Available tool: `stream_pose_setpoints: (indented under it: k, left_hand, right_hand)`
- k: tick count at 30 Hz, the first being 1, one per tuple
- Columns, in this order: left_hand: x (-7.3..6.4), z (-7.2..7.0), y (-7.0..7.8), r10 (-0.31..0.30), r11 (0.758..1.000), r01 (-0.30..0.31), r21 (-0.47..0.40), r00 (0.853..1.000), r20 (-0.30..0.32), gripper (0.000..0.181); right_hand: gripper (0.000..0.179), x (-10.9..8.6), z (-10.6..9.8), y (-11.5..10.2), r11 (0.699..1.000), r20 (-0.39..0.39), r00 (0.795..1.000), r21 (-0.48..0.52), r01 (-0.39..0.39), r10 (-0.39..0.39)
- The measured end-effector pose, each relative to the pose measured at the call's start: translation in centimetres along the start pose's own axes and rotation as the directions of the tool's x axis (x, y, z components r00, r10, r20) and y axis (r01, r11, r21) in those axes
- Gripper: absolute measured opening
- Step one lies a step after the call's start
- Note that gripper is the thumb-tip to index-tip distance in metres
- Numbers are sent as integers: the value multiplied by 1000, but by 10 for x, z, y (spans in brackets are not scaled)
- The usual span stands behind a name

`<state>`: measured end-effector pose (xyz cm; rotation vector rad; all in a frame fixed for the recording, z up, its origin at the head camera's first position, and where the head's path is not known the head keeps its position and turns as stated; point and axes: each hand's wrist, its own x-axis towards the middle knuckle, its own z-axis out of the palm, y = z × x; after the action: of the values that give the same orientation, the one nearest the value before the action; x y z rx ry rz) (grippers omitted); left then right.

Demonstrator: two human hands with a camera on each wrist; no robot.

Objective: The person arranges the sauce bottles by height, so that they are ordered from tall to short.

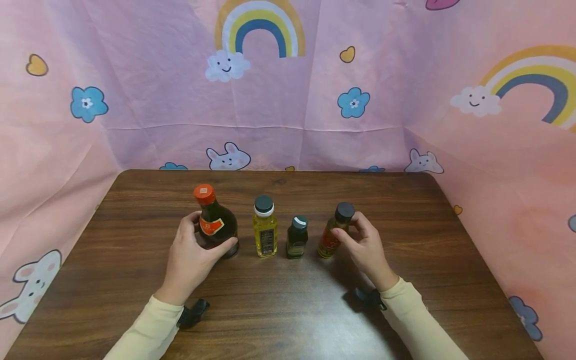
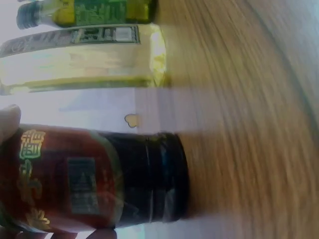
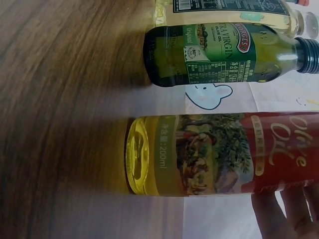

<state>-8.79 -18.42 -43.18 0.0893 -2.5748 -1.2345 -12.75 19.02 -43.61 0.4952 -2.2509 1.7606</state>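
Note:
On the left, my left hand [image 1: 191, 252] grips a dark vinegar bottle [image 1: 218, 225] with a red cap, fingers behind it and thumb across its front. Its red label [image 2: 60, 179] faces the left wrist camera. My right hand [image 1: 365, 245] holds an olive oil bottle [image 1: 330, 237] with a red label and black cap between thumb and fingers. Whether either held bottle touches the table cannot be told. Between the hands stand a clear bottle of yellow oil [image 1: 266, 232] and a small green olive oil bottle [image 3: 219, 55], both upright and untouched.
The brown wooden table [image 1: 270, 310] carries the bottles in a rough row. A pink and purple cloth [image 1: 288, 100] with rainbows and rabbits hangs behind and at both sides. Black straps [image 1: 192, 314] sit at both wrists, by the cream sleeves [image 1: 146, 330].

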Motion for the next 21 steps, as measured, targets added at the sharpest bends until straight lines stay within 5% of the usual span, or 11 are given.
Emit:
stream_pose_setpoints:
  k: [10, 21]
  left_hand:
    - [2, 4, 2, 27, 999, -28, -30, 998, -49, 90]
    - [34, 8, 9, 85, 995, -89, -41, 992, -96, 87]
  right_hand:
    - [23, -1, 0, 2, 1000, 4, 1000, 20, -16, 16]
    - [20, -2, 0, -2, 999, -5, 999, 18, -32, 32]
